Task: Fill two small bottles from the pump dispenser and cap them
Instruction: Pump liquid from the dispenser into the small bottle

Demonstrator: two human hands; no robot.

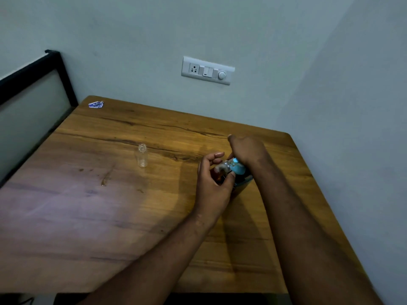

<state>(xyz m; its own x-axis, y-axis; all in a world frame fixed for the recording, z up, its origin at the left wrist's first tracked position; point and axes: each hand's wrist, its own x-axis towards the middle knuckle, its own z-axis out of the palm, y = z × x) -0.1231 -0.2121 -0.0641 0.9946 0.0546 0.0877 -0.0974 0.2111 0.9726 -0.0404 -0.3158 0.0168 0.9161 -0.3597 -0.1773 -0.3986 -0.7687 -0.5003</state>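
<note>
Filling bottle 1 rn: left hand is pinched around a small bottle at the pump dispenser spout, right hand presses down on the pump, prob mid-squirt, blurry tho. Second bottle stands uncapped on the table, well apart. Next: cap it, swap bottles.

I'm looking down on a wooden table in a corner, both bare forearms reaching in. My right hand sits on top of the blue pump dispenser, palm pressed on its head. My left hand curls around a small bottle held right against the dispenser, though it's blurred. A second clear bottle stands upright and uncapped, well apart to the left. A switch plate hangs on the wall.
</note>
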